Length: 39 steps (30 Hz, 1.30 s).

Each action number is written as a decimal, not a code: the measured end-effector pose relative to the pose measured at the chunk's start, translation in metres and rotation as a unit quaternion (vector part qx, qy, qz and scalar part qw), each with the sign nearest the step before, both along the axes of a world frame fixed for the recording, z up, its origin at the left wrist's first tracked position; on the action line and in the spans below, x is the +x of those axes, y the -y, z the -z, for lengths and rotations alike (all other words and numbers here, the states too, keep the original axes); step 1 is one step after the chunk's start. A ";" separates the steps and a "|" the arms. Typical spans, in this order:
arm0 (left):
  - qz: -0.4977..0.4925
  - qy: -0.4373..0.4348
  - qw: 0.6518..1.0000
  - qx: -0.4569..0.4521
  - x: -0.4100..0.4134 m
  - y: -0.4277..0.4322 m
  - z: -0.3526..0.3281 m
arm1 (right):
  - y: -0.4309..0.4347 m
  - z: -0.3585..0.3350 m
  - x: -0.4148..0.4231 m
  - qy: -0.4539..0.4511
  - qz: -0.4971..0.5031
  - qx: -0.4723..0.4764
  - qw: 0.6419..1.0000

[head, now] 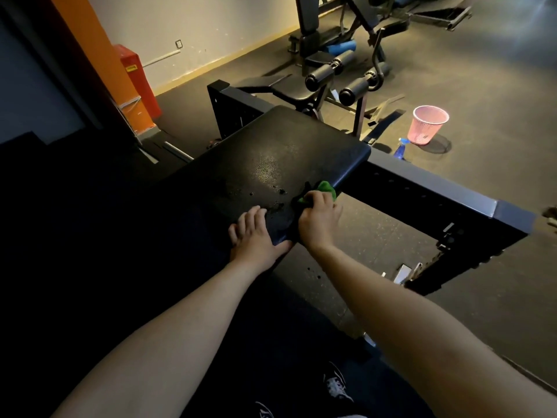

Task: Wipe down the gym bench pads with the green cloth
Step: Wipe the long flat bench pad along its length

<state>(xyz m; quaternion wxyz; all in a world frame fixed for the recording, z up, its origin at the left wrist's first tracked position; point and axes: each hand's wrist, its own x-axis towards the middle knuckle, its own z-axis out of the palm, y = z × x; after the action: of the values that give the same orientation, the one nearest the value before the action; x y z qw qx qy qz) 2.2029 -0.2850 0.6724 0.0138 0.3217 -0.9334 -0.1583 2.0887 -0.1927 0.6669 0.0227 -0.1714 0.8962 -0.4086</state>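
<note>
On bench pad, right hand grips green cloth.

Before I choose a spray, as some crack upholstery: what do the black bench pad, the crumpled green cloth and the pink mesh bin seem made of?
Black bench pad: probably vinyl or leatherette, semi-gloss; pebbled grain glints.
Crumpled green cloth: soft matt fabric, perhaps microfibre; it bunches.
Pink mesh bin: likely plastic; thin latticed walls.

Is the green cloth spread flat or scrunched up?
Scrunched up: the green cloth is a small wad gripped in the right hand.
</note>
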 end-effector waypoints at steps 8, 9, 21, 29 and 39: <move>-0.007 0.027 1.000 -0.008 0.000 -0.003 -0.003 | -0.019 0.022 0.047 0.076 -0.052 -0.142 0.986; -0.007 0.036 0.999 -0.005 0.000 -0.003 -0.004 | -0.021 0.022 0.042 0.074 -0.053 -0.150 0.984; -0.015 0.068 0.997 -0.020 -0.002 -0.013 -0.009 | -0.028 0.017 0.039 0.064 -0.047 -0.126 0.989; 0.006 0.111 0.994 -0.014 -0.011 -0.001 -0.025 | -0.024 -0.009 -0.017 -0.046 -0.119 -0.071 0.989; -0.086 0.132 0.987 0.028 0.002 0.014 -0.017 | 0.003 -0.029 0.001 -0.100 -0.247 0.065 0.962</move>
<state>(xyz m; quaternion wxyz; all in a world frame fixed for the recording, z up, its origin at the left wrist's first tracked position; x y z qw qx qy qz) 2.2045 -0.2993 0.6895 -0.1046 0.4191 -0.8912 -0.1388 2.0895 -0.1959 0.6963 0.0444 -0.4250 0.8484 -0.3124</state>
